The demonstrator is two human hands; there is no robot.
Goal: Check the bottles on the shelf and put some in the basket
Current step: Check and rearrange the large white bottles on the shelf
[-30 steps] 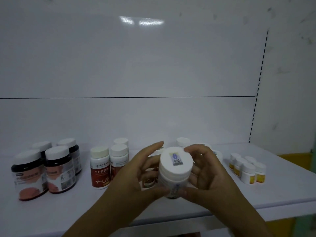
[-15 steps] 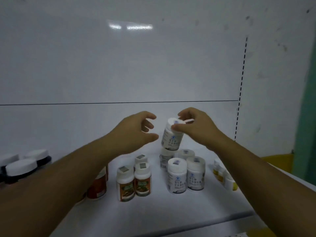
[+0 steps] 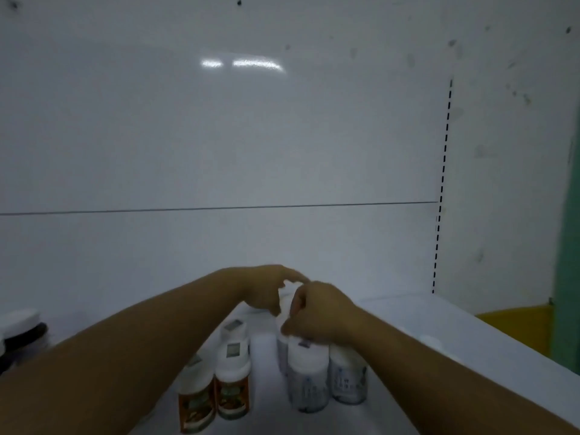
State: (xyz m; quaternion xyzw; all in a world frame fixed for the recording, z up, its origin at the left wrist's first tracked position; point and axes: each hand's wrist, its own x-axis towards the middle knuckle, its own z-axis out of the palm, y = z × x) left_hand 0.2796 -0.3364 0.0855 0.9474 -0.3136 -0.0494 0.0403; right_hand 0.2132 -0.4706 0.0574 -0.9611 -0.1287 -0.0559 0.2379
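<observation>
A white bottle (image 3: 286,304) with a white cap shows between my two hands, low over the back of the shelf (image 3: 470,343). My right hand (image 3: 323,315) is closed around its right side. My left hand (image 3: 266,290) presses on its left side, one finger lying over the cap. Most of the bottle is hidden and blurred. Just in front stand two white bottles with blue labels (image 3: 307,378), touching each other. Left of them stands a group of orange-labelled bottles (image 3: 233,390) with white caps.
Dark bottles with white caps (image 3: 22,334) stand at the far left edge. The white back panel rises behind the shelf, with a slotted upright (image 3: 442,189) at the right. A yellow surface (image 3: 518,328) and a green strip (image 3: 568,277) lie beyond the shelf's right end.
Both hands have dropped with the white bottle from above the group to just behind it. My left hand, open and apart before, has closed against the bottle. The view tilted up.
</observation>
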